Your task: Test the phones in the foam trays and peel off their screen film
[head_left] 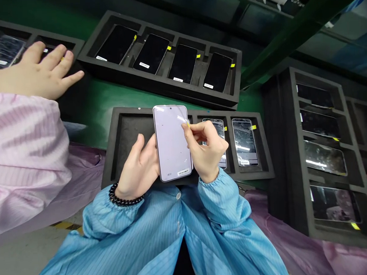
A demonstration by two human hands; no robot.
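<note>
A smartphone (173,144) with a lit, pale blank screen is propped upright before me, a white label near its lower edge. Behind its left side goes my left hand (142,163), supporting it, thumb held away and fingertips hidden. My right hand (205,142) is closed in a pinch at the phone's upper right edge, on a small yellow tab (188,124). Under both hands lies a black foam tray (128,115). In its right compartments are two more phones, one partly covered by my right hand and the other (245,145) showing lines of text.
Behind stands a longer foam tray (159,84) with several dark phones bearing yellow tabs. Stacked trays (303,225) with more phones rise at the right. A co-worker's hand (37,73) in a pink sleeve reaches over another tray at the left. A green post (273,48) slants at upper right.
</note>
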